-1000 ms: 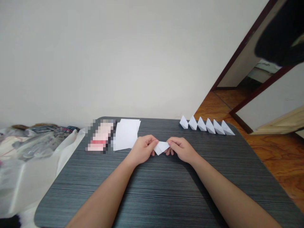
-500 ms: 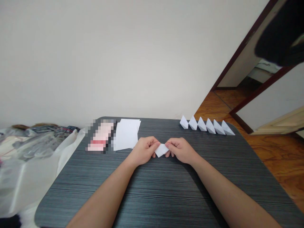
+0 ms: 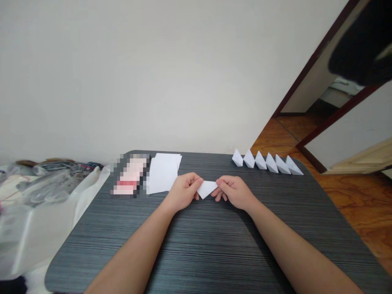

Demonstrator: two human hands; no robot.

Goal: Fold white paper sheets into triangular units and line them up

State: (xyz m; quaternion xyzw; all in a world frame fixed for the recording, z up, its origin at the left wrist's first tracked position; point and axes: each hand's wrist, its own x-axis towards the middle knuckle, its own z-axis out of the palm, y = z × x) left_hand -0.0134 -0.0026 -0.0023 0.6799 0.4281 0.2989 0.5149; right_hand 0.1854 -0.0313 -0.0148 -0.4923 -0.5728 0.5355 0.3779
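A small folded piece of white paper [image 3: 207,189] is held over the middle of the dark table [image 3: 208,245], its lower corner pointing toward me. My left hand [image 3: 184,190] pinches its left end between thumb and fingers. At the right end, the thumb and index finger of my right hand [image 3: 235,191] grip the other corner, with the remaining fingers loosely curled below. Just beyond my left hand lie white paper sheets [image 3: 163,171], slightly fanned.
Several folded white paper boats [image 3: 260,160] stand in a row along the far right edge. A pixelated, blurred-out object [image 3: 131,173] lies at the far left. Plastic-wrapped items [image 3: 52,183] are heaped left of the table; a wall [image 3: 183,73] rises behind it.
The folded paper has been raised slightly and now shows a wider triangular outline. My right fingers have loosened a little below it. The boats and sheets stay put.
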